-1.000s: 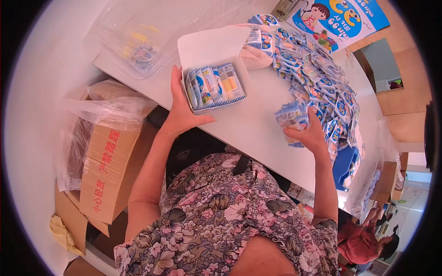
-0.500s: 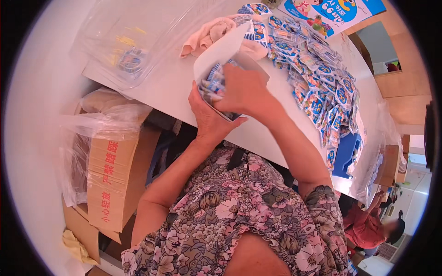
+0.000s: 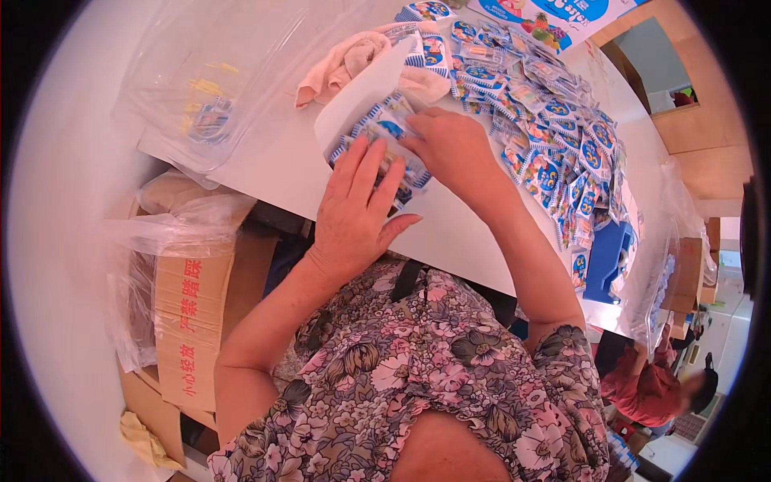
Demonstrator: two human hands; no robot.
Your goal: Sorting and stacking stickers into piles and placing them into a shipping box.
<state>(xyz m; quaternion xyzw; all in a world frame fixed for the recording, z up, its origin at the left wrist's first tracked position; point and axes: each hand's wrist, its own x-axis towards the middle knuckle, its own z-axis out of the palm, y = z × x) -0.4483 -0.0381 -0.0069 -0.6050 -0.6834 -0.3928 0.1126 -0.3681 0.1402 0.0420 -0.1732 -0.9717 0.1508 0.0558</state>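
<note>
White cardboard, a small open box, lies on the white table with its flap raised toward the far side. Inside it, blue-and-white sachets packed in a row.

Left hand: palm down, fingers spread and nearly straight, fingertips lying on the near edge of the box and on the sachets there. Not curled around anything; pressing flat, thumb stuck out to the right over bare table.

Right hand: comes in from the right, fingers bent and bunched, tips down in the box just beyond the left fingertips. They touch the sachets; whether one is pinched between them cannot be told, as the knuckles hide the tips.

Beyond the right knuckles, a loose heap of sachets of the same blue-and-white kind runs along the table toward its far end. Just past the box flap, a crumpled pink cloth. Far to the left of the left fingers, a clear plastic bag lies flat with a few small items inside.

Below the left wrist, off the table edge, a brown cardboard carton stands under loose clear plastic. A blue bin sits beyond the right forearm, near the table's far corner. Another person in a red top is at lower right.
</note>
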